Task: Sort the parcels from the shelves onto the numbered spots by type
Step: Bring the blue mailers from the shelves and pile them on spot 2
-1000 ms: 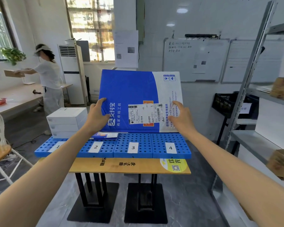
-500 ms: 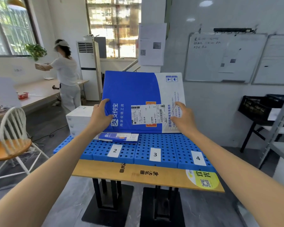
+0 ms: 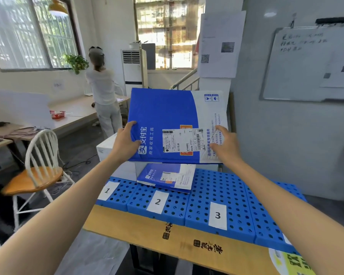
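The room is bright with daylight. Strong sun pours through the window (image 3: 167, 34) at 12 o'clock and turns it white and yellow. Softer light comes from the big window (image 3: 28, 32) at 10 o'clock. A grey shadow lies under the blue parcel (image 3: 163, 116). Everything looks a bit soft. The whiteboard (image 3: 306, 66) writing at 2 o'clock is fuzzy. Lines bend near the edges, and the left arm (image 3: 48, 225) at 7 o'clock looks stretched.

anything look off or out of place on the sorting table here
Nothing clearly stands out. The large blue-and-white padded mailer held by the left hand and right hand looks intact, its label flat. The other blue-and-white mailer lies flat behind the number 2 label, its right edge about at the seam with the tile marked 3.
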